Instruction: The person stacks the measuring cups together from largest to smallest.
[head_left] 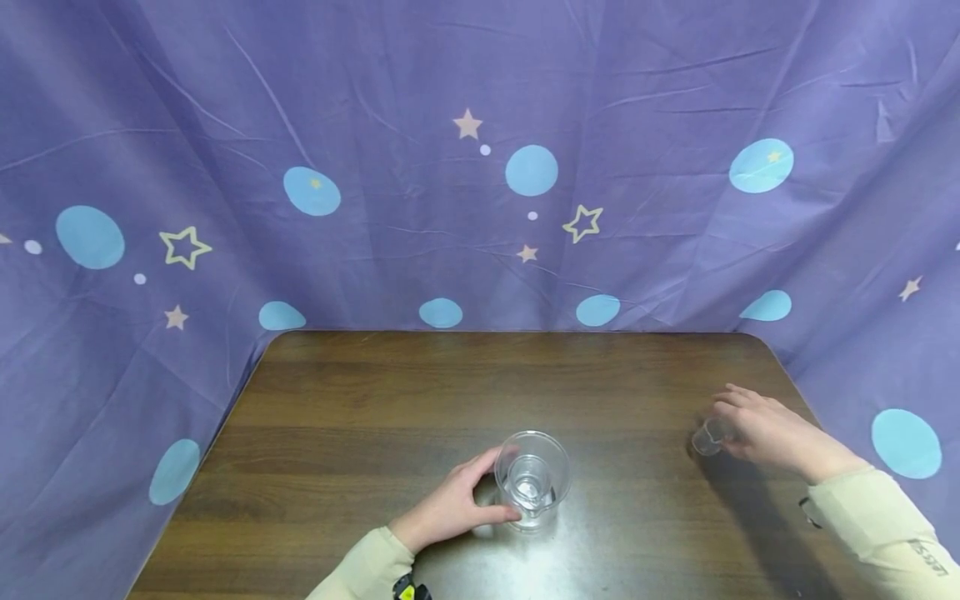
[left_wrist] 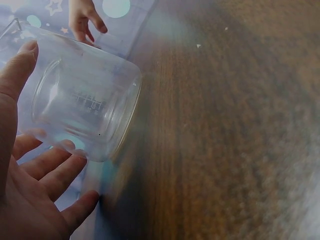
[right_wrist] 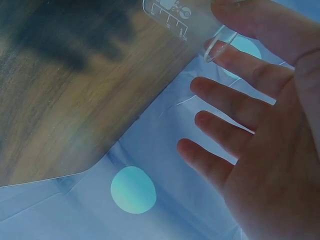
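Note:
A large clear glass beaker point(head_left: 557, 467) stands upright on the table, with a smaller beaker point(head_left: 529, 483) nested inside it. My left hand point(head_left: 453, 504) holds the large beaker from its left side, thumb in front and fingers behind. White scale marks show through the glass in the left wrist view, on the inner beaker point(left_wrist: 85, 105). Over at the right of the table, my right hand point(head_left: 765, 429) pinches a small glass beaker point(head_left: 708, 437) by its rim, between thumb and index finger. Its other fingers are spread in the right wrist view. Whether the small beaker point(right_wrist: 172, 20) touches the table is unclear.
The brown wooden table point(head_left: 360, 400) has rounded far corners. A purple curtain point(head_left: 405, 125) with stars and blue dots hangs round its back and sides. The right arm's shadow falls across the table's right part.

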